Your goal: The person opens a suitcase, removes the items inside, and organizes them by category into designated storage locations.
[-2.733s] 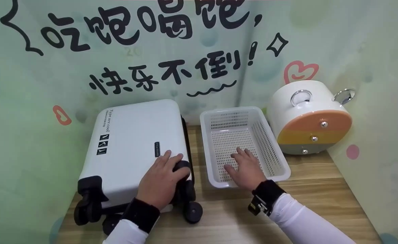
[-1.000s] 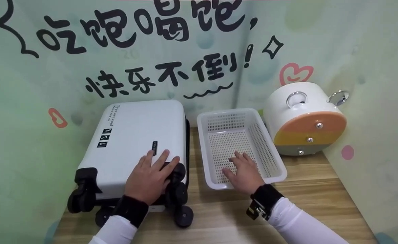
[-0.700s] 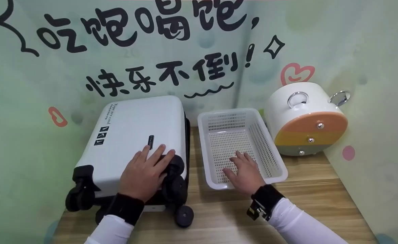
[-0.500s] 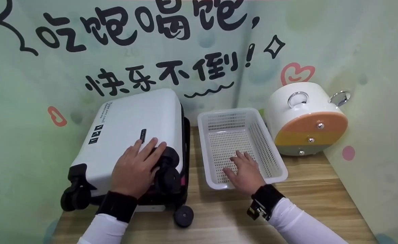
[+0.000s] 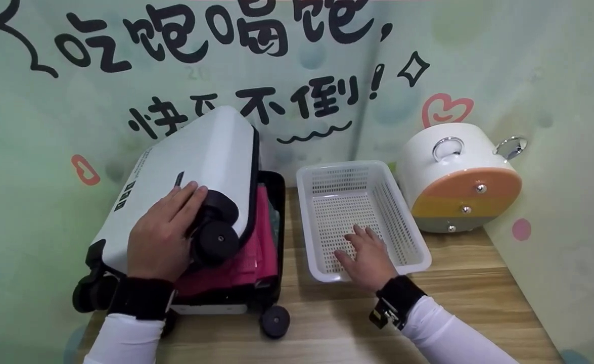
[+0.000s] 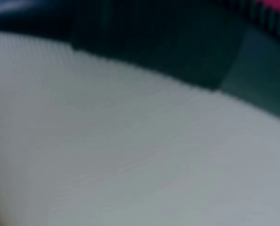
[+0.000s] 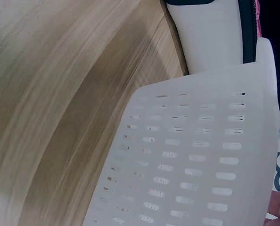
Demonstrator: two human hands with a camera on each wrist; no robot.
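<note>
A white hard-shell suitcase lies on its back at the left, its lid [image 5: 211, 151] tilted up. My left hand [image 5: 157, 235] holds the lid's near right corner beside a black wheel [image 5: 217, 241], fingers flat on the shell and thumb hidden. Below the raised lid, folded pink cloth [image 5: 256, 258] shows in the lower half. The left wrist view is filled by the blurred white shell [image 6: 140, 155] and its dark edge. My right hand [image 5: 370, 258] reaches over the near rim of a white plastic basket [image 5: 319, 273], fingers spread and holding nothing.
At the back right stands a white drum-shaped box [image 5: 443, 146] with striped front, small knobs and chrome rings. The basket sits between it and the suitcase on the wooden table [image 5: 458, 283]. A printed curtain [image 5: 297, 76] hangs close behind.
My left hand has raised the suitcase lid from lying closed to a clear tilt, moving left and up with it. Pink cloth has come into sight. The right hand stays at the basket.
</note>
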